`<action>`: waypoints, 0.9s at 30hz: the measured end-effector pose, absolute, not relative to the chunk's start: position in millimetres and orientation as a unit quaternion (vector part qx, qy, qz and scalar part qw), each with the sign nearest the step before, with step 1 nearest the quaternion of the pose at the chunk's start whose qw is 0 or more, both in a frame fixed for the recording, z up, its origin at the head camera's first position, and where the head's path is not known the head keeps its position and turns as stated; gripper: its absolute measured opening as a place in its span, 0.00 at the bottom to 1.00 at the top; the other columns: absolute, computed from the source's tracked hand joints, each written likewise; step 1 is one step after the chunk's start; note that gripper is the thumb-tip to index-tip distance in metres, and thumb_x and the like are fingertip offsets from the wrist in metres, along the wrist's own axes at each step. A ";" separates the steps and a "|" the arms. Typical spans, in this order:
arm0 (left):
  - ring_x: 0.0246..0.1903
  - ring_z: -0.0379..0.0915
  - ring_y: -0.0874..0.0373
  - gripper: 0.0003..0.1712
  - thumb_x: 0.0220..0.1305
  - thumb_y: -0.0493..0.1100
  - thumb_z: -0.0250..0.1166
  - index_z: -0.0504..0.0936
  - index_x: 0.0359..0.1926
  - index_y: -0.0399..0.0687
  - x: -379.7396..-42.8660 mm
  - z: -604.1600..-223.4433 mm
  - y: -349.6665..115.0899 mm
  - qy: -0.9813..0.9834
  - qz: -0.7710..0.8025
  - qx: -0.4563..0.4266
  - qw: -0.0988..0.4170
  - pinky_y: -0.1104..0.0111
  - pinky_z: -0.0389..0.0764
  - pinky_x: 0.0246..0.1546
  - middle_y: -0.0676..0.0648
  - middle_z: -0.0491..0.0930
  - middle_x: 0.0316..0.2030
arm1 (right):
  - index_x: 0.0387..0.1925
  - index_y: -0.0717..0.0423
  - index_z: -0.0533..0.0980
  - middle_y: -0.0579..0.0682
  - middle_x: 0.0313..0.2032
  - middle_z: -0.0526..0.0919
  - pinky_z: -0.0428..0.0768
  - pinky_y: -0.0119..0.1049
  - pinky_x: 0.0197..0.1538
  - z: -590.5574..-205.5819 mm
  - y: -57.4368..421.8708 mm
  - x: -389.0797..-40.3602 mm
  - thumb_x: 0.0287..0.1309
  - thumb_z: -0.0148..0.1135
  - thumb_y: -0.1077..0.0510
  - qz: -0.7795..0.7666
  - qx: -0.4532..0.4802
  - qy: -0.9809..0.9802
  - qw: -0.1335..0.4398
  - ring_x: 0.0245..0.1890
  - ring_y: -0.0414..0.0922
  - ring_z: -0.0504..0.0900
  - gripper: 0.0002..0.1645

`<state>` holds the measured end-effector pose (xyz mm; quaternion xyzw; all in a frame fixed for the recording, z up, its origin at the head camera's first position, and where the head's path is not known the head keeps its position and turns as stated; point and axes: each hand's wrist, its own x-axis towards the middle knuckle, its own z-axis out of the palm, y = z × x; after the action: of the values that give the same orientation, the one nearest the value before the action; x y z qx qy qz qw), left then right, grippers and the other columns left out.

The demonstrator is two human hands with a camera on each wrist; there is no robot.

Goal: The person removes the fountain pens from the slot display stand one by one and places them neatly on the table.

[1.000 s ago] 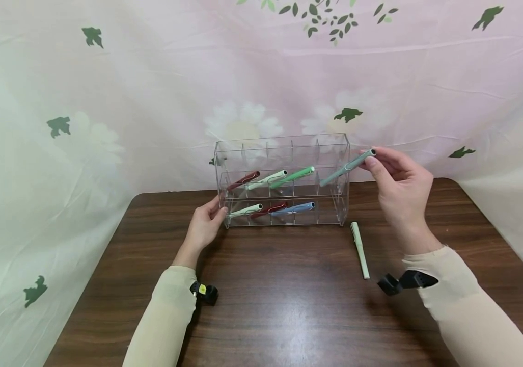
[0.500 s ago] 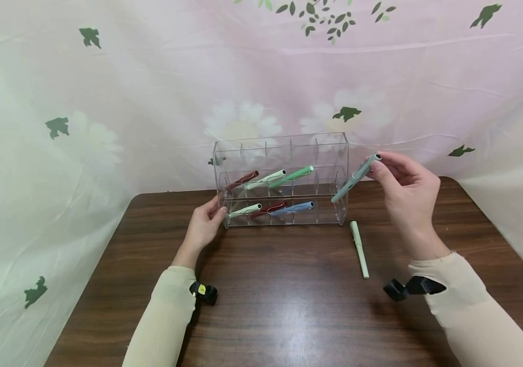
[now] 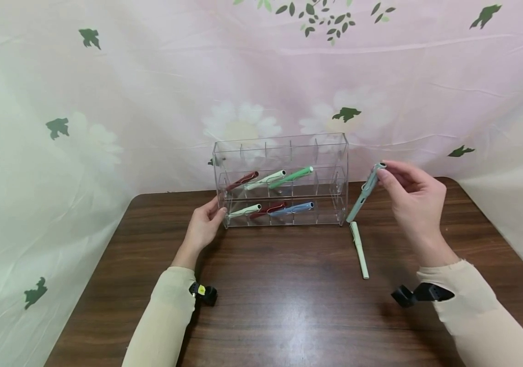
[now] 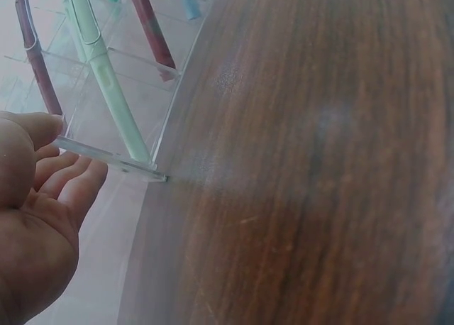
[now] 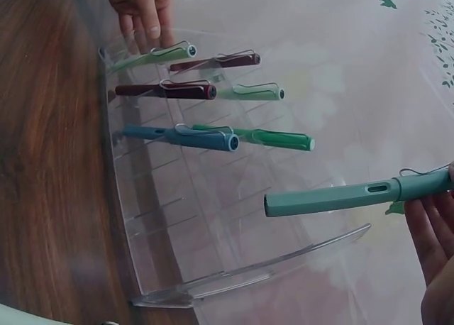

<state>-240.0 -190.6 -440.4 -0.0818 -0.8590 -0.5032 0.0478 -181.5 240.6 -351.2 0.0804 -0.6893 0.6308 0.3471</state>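
A clear acrylic pen rack (image 3: 284, 224) stands at the back of the table, tilted rows of compartments facing me. My left hand (image 3: 203, 224) pinches its left side panel between thumb and fingers, as the left wrist view shows. My right hand (image 3: 416, 206) holds a teal pen (image 3: 364, 193) by its capped end, just right of the rack, with the other end slanting down to the left. In the right wrist view the teal pen (image 5: 333, 199) points towards the rack's side panel. Below it, a pale green pen (image 3: 360, 251) lies on the table.
The upper row bears a dark red pen (image 3: 243, 180), a pale green one and a bright green pen (image 3: 292, 176). In the lower row are a pale green, a dark red and a blue pen (image 3: 294, 208). A floral cloth (image 3: 165, 92) hangs behind the brown table (image 3: 266, 295).
My right hand has drawn the teal pen away from the rack's upper right, moving right and down, and the pen now slants more steeply. The left hand has stayed on the rack.
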 end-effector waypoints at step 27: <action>0.62 0.84 0.42 0.30 0.81 0.38 0.61 0.70 0.78 0.36 -240.4 -442.4 -191.1 -0.862 -0.498 -0.079 0.046 0.63 0.87 0.57 0.32 0.81 0.66 | 0.54 0.65 0.88 0.28 0.36 0.91 0.84 0.19 0.41 -378.0 254.9 -172.9 0.68 0.73 0.65 0.565 0.022 -0.767 0.301 0.33 0.31 0.90 0.15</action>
<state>-240.4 -191.1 -442.4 -0.0786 -0.8621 -0.4984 0.0463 -172.9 254.9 -378.0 0.0220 -0.7674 0.5655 0.3015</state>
